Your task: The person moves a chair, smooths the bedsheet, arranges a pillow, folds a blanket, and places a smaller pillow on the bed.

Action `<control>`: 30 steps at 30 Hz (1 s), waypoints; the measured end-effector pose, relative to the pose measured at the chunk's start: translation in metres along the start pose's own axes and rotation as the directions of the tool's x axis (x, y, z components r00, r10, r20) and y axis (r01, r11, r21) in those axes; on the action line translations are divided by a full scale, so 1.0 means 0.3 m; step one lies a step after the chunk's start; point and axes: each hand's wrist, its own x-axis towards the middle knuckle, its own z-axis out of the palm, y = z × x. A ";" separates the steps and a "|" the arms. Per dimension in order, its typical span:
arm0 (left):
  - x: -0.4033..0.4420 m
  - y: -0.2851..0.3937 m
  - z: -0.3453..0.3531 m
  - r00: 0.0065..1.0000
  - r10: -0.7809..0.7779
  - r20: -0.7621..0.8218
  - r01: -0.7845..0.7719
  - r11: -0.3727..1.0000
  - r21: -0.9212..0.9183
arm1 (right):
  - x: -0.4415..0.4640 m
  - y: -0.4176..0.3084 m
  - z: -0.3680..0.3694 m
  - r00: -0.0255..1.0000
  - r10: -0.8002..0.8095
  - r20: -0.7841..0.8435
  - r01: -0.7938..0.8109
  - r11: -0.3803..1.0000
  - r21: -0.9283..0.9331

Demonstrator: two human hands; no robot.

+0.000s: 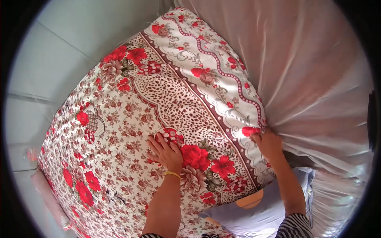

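A mattress covered by a floral sheet in white, red and brown fills the middle of the view. My left hand lies flat on the sheet with its fingers spread, beside a red dotted patch; a yellow band circles the wrist. At the right edge of the mattress, my right hand has its fingers curled at the sheet's border, near a red flower. Its fingertips pinch the sheet's edge. Below my right forearm sits a grey-blue pillow with an orange shape on it.
A sheer pinkish curtain or net hangs along the right side of the mattress and gathers near my right hand. Light tiled floor shows at the left. A pinkish rolled item lies against the mattress at the lower left.
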 end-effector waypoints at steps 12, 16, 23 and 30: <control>-0.002 -0.006 0.001 0.997 -0.026 0.068 0.022 0.999 0.048 | 0.800 -0.532 -0.075 0.704 -0.289 -0.648 0.343 0.938 -0.045; 0.000 -0.012 0.010 0.998 -0.015 0.062 0.012 0.999 0.044 | 0.867 -0.648 -0.031 0.746 -0.172 -0.644 0.223 0.975 -0.003; 0.003 -0.011 0.012 0.997 -0.023 0.076 0.022 1.000 0.013 | 0.936 -0.628 -0.105 0.928 0.003 -0.372 0.269 0.685 0.677; 0.008 -0.017 0.015 0.998 -0.012 0.065 0.011 1.000 0.013 | 1.063 -0.589 -0.023 0.909 -0.224 -0.351 0.417 0.461 0.783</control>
